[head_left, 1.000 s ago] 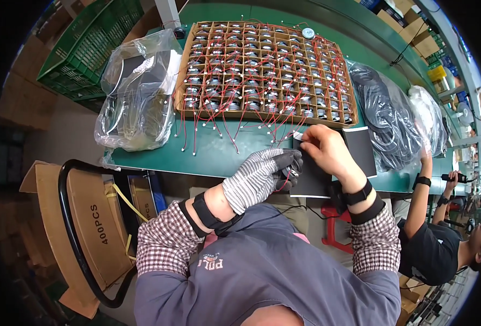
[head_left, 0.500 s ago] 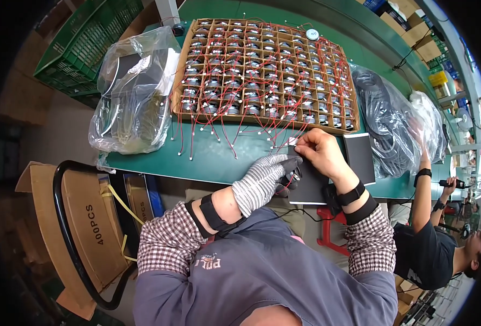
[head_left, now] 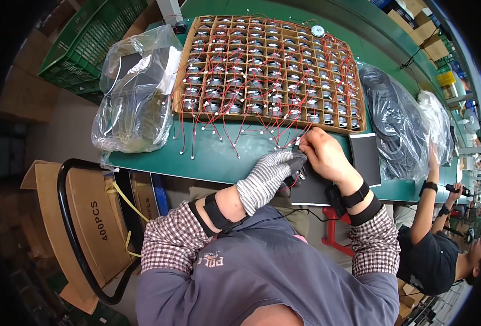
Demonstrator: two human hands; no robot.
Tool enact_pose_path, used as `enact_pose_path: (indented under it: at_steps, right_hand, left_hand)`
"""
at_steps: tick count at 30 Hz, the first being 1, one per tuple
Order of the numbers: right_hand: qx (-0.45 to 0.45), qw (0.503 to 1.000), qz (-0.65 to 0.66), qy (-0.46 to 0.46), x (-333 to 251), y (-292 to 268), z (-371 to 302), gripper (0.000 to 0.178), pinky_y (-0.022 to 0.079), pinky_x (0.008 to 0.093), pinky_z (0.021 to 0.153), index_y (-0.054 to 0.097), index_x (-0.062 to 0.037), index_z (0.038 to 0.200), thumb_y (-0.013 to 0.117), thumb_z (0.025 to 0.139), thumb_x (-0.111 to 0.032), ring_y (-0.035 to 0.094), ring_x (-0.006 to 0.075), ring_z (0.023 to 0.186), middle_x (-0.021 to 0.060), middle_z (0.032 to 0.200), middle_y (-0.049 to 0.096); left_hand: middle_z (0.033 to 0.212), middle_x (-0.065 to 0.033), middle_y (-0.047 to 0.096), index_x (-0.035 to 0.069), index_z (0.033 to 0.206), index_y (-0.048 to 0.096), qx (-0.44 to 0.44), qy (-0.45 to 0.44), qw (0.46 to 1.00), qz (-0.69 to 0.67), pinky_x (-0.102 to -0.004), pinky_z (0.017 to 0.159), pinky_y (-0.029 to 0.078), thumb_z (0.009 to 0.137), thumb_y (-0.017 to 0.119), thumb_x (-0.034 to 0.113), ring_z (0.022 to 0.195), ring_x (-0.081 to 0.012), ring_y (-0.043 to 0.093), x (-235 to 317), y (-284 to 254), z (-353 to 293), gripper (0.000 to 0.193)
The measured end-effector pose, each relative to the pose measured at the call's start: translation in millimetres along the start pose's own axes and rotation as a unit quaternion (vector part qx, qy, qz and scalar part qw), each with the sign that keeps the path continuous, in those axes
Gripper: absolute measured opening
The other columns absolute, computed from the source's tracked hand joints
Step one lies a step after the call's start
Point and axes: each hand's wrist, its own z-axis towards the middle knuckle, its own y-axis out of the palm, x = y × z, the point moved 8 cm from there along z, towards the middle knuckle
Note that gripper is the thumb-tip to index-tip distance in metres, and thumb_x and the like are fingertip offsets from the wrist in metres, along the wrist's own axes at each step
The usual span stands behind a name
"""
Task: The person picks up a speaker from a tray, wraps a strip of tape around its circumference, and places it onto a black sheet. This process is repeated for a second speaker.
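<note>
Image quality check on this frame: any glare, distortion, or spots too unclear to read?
Head view: bright glare streaks on the clear plastic bag; head view: fisheye bending bows the far edge of the green table, with black corners; head view: the small dark part in the gloved left hand is mostly hidden, its details unclear.

Dark print (head_left: 100, 221) runs up the side of the brown carton (head_left: 86, 244), smaller print (head_left: 149, 206) marks the second carton (head_left: 139, 189), pale letters (head_left: 212, 261) cross the grey shirt (head_left: 273, 271), and a white label (head_left: 141, 65) is too small to read
</note>
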Motion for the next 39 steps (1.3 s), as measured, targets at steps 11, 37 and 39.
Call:
enact_pose_path:
  at_steps: [11,37,39]
  right_hand:
    - [0.137,0.705,0.694,0.062,55,-63,-41,0.011,0.036,0.0209,0.053,0.046,-0.0075,0.087,0.052,0.088,-0.017,0.04,0.0093,0.063,0.0013,0.081,0.043]
    - [-0.144,0.838,0.512,0.123,-35,19,-24,0.019,0.032,0.0186,0.049,0.048,-0.0061,0.076,0.059,0.085,-0.019,0.04,0.0038,0.056,-0.005,0.065,0.044]
    - [-0.143,0.832,0.521,0.126,-36,21,-23,0.019,0.032,0.0187,0.048,0.048,-0.006,0.076,0.059,0.085,-0.019,0.041,0.0038,0.056,-0.0051,0.064,0.044]
  left_hand:
    - [0.086,-0.0028,0.06,0.005,0.109,0.055,0.039,0.011,0.999,0.035,-0.0206,0.046,0.043,0.091,0.048,0.024,0.073,-0.0101,0.058,5,-3,-1,0.028]
    - [0.084,-0.0041,0.057,0.003,0.11,0.054,0.035,0.039,0.987,-0.154,-0.0229,0.066,0.049,0.089,0.05,0.016,0.07,-0.0109,0.055,20,-10,-26,0.025]
    - [0.083,-0.004,0.057,0.003,0.107,0.055,0.043,0.029,0.984,-0.17,-0.0228,0.065,0.048,0.089,0.05,0.018,0.07,-0.0109,0.055,16,-12,-26,0.024]
